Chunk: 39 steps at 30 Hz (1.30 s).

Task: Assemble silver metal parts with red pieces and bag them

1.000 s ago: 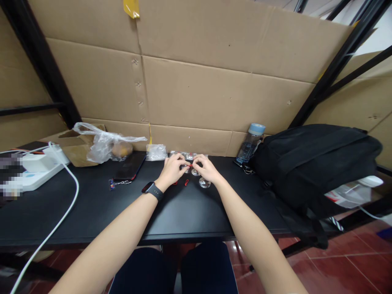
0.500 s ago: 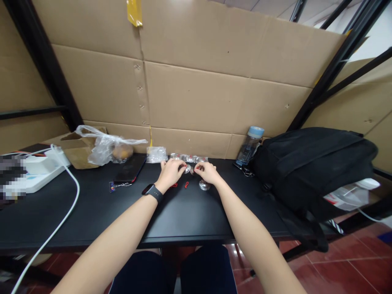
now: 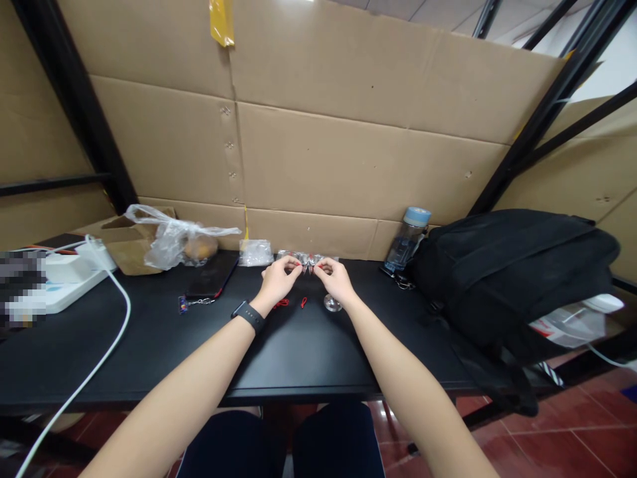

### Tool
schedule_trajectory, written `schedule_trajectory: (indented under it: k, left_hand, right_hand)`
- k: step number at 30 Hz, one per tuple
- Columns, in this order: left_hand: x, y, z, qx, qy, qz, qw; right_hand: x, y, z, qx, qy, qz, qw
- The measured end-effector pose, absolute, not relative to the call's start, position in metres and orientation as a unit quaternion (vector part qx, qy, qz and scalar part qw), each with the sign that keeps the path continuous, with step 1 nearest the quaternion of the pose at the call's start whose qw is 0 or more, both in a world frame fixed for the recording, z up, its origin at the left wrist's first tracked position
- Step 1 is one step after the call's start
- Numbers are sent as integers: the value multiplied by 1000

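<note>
My left hand [image 3: 279,279] pinches a small silver finger cymbal [image 3: 305,267] by its red cord, thumb and fingertips together. Facing it, my right hand [image 3: 338,279] grips a matching cymbal [image 3: 311,266] in the same way. The two discs stand edge-up close to each other; whether they touch I cannot tell. Another shiny disc [image 3: 333,303] lies on the black table below my right hand. Beside my left wrist is a red cord [image 3: 282,303], and a small red loop [image 3: 303,302] rests between my forearms.
Behind my hands lie clear packets with shiny discs [image 3: 326,259] and a clear plastic bag [image 3: 256,253]. On the left are a phone [image 3: 212,277], a bagged orange fruit [image 3: 199,249] and a power strip [image 3: 74,282]. A water bottle [image 3: 405,242] and a black backpack [image 3: 517,265] stand right.
Both hands were together around a red cord over the discs. They parted, each with a cymbal, and the two cymbals have since been raised upright and brought close face to face.
</note>
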State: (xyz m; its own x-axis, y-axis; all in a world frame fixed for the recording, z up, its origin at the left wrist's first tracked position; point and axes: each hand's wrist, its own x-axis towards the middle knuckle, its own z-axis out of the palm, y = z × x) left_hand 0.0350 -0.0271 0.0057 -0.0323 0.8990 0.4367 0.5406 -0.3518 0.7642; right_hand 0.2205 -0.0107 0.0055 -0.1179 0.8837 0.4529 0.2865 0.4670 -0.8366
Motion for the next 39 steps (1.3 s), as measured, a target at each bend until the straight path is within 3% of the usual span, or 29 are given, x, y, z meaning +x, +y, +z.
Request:
schedule_trajectory:
  k: [13,22,27,33,39]
  left_hand:
    - [38,-34,8,702,530,439,184]
    - [20,-28,17,793,483,361,86]
    - [-31,-15,17,690,628,354,-71]
    - [-56,-8,5,650,699,292,-61]
    - [-34,-21,20,625,686,351,-126]
  right_hand:
    - [217,-25,8,-364,-547,573,490]
    - [225,-27,19,-363,-522,608,476]
    - [236,-27,23,-348,-542,578,501]
    - [247,-23,27,-376,-512,565,526]
    - [254,-19,29,-382,-499,552,547]
